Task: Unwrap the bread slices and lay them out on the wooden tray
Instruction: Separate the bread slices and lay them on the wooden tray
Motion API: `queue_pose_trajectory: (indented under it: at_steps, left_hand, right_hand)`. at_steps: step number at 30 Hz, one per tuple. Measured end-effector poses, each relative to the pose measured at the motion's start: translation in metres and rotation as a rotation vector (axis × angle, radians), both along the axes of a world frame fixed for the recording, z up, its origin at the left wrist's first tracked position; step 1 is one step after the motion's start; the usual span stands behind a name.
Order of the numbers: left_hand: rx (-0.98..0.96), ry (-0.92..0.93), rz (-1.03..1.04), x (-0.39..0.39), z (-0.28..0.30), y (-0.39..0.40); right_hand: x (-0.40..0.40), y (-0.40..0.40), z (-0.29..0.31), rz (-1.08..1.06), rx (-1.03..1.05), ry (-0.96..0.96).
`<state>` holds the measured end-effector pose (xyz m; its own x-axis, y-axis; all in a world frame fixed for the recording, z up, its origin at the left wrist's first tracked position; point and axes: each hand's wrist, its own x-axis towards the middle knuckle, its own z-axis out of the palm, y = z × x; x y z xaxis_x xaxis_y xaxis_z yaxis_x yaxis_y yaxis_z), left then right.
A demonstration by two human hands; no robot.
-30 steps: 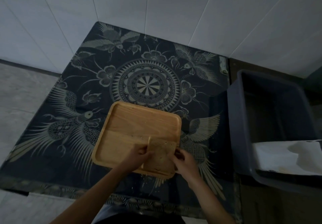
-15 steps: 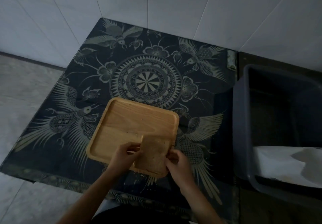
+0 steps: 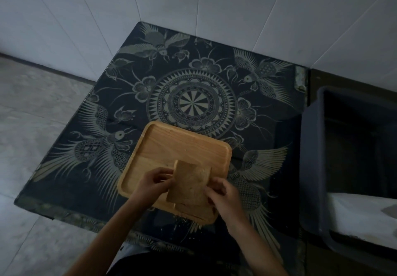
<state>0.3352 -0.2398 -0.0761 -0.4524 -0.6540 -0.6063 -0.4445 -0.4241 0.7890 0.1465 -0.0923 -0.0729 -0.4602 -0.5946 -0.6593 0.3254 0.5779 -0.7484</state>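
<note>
From my remote seat, the far left of the view is grey tiled floor (image 3: 32, 125), then the dark patterned cloth (image 3: 129, 95) with birds and a round medallion covering the table. On the cloth lies the wooden tray (image 3: 176, 147), its near right corner at the table's front edge. The left hand (image 3: 153, 182) is curled over the tray's near part, fingertips pinching the left edge of a bread slice (image 3: 190, 184). That slice is held up, tilted, above the tray's near right corner. Beneath it I make out another slice (image 3: 197, 210) lying flat on the tray, partly hidden. The right hand (image 3: 224, 197) closes on the lifted slice's right edge, fingers bent around it. A few crumbs (image 3: 182, 222) speckle the cloth just below the tray. Further right stands a dark plastic bin (image 3: 311, 168), apart from the tray, with something white (image 3: 363, 215) inside; I cannot tell what it is.
</note>
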Motion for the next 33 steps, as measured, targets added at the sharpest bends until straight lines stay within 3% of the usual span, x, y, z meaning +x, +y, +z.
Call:
queue_pose_trajectory:
  at_steps: [14, 33]
  left_hand:
    - [-0.049, -0.006, -0.106, 0.069, -0.005, -0.083]
    - [-0.188, -0.249, -0.220, 0.090, -0.034, -0.114]
  right_hand:
    - [0.085, -0.072, -0.004, -0.061, 0.060, 0.011]
    - [0.123, -0.106, -0.033, 0.034, 0.265, 0.182]
